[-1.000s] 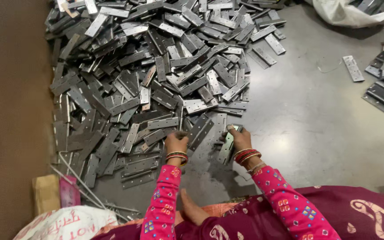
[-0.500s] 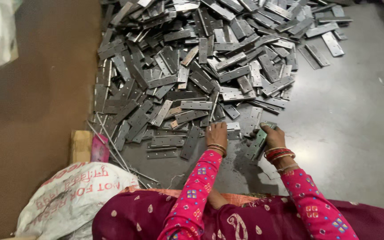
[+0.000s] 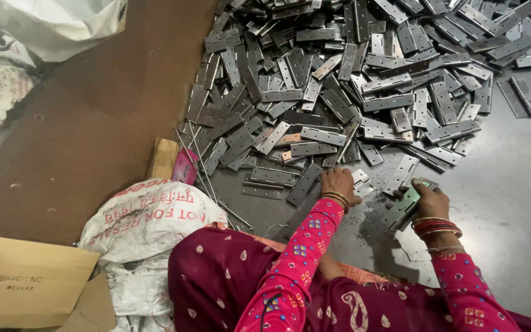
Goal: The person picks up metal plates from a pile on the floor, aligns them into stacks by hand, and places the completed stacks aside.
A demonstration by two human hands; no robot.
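Observation:
A big heap of flat grey metal hinges (image 3: 364, 86) covers the floor ahead of me. My left hand (image 3: 339, 183) rests palm down at the heap's near edge, fingers on a loose hinge plate (image 3: 361, 182). My right hand (image 3: 429, 200) grips a folded metal hinge (image 3: 404, 206), held tilted just above the grey floor. Both wrists wear bangles, and my sleeves are pink with a printed pattern.
A white printed sack (image 3: 149, 215) lies at my left knee. Behind it stand a small cardboard box (image 3: 163, 158) and a pink packet (image 3: 185, 166). Thin metal rods (image 3: 207, 178) lie beside the heap. A flat cardboard box (image 3: 26, 280) is at lower left, white bags (image 3: 56, 24) at top left.
The view has swung to the left, bringing the sack, the brown mat and the cardboard box into sight. My hands stay at the heap's near edge, the right still holding a hinge.

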